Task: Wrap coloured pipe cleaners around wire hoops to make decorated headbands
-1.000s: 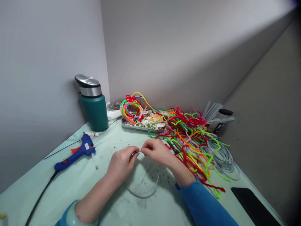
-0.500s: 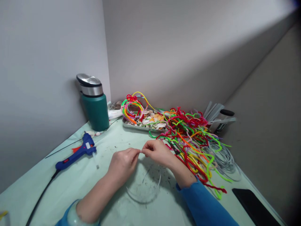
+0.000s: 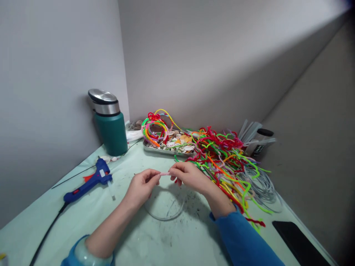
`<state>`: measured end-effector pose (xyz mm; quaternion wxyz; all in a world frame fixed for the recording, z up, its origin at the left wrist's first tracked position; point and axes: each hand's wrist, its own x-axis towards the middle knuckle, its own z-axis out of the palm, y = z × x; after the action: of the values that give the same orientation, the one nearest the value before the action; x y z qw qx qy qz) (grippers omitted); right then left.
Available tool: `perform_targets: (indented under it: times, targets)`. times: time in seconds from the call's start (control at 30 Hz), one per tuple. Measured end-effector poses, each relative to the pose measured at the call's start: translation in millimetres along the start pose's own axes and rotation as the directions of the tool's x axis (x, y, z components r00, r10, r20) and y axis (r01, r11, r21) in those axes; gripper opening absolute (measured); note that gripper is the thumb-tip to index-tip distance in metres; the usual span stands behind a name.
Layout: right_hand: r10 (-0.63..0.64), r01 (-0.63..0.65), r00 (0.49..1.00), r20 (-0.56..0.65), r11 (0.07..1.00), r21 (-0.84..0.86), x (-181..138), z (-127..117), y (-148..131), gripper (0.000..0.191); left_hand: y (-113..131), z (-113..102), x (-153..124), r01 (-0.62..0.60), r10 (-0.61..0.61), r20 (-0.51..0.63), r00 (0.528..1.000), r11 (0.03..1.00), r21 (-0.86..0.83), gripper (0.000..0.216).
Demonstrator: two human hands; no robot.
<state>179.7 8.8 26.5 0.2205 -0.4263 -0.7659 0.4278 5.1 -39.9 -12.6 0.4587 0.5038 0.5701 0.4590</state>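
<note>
A short pale pink length of pipe cleaner [image 3: 165, 174] spans the gap between my two hands. Its left end is pinched between the thumb and fingers of my left hand [image 3: 142, 184]. My right hand [image 3: 191, 177] pinches the right end, its other fingers curled beneath. Below the hands hangs the curve of a thin grey wire hoop [image 3: 165, 218], just over the tabletop or touching it; I cannot tell which. The hoop's upper part is hidden by the hands, so how it joins the pink piece is unclear.
A blue glue gun [image 3: 90, 183] with its cord lies at left, before a green bottle [image 3: 111, 133]. A metal tray [image 3: 166, 150] holds shell-like pieces and bright loops. Tangled pipe cleaners [image 3: 222, 151], coiled grey wire [image 3: 262, 190] and a black phone-like slab [image 3: 298, 240] are on the right.
My hands have moved slightly apart, so more of the pink pipe cleaner shows between them. The hoop has risen a little in view and shows more clearly.
</note>
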Motion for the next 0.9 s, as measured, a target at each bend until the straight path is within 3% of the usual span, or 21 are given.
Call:
perform_targets:
  times: [0.27,0.33,0.47,0.53,0.63,0.7,0.77,0.9]
  targets:
    - [-0.021,0.02,0.999,0.024,1.0,0.022,-0.3,-0.4,-1.2,0.018,9.2,-1.8,-3.3,0.16,-0.142,0.12,0.983,0.976,-0.149,0.039]
    - [-0.014,0.015,0.999,-0.037,0.999,0.036,-0.3,-10.2,-0.8,0.02,7.7,-2.8,-2.8,0.164,-0.143,0.126,0.982,0.971,-0.174,0.038]
    - [0.004,0.016,0.963,-0.271,0.997,0.071,-2.4,-34.9,0.0,0.025,4.1,-3.4,-1.8,0.184,-0.178,0.066,0.982,0.976,-0.112,0.037]
    - [-0.044,0.039,0.962,-0.268,0.999,-0.022,-4.3,-35.0,-1.7,0.025,3.6,-2.9,-1.9,0.194,-0.189,0.061,0.98,0.977,-0.089,0.036]
    - [-0.158,0.125,0.982,-0.107,0.956,-0.265,-6.5,-10.5,-7.9,0.023,3.6,-1.7,-2.3,0.192,-0.186,0.074,0.98,0.978,-0.081,0.037]
    - [-0.168,0.131,0.985,-0.044,0.885,-0.447,-7.4,14.0,-12.5,0.029,3.0,-1.2,-1.9,0.195,-0.189,0.077,0.979,0.978,-0.078,0.039]
    - [-0.143,0.077,0.988,-0.059,0.788,-0.611,-8.0,34.7,-15.3,0.03,1.5,-1.2,-0.9,0.19,-0.186,0.063,0.981,0.98,-0.064,0.04]
    - [-0.172,0.098,0.985,-0.025,0.666,-0.74,-8.6,47.0,-13.8,0.021,-1.8,-2.4,1.4,0.181,-0.18,0.037,0.983,0.983,-0.036,0.044]
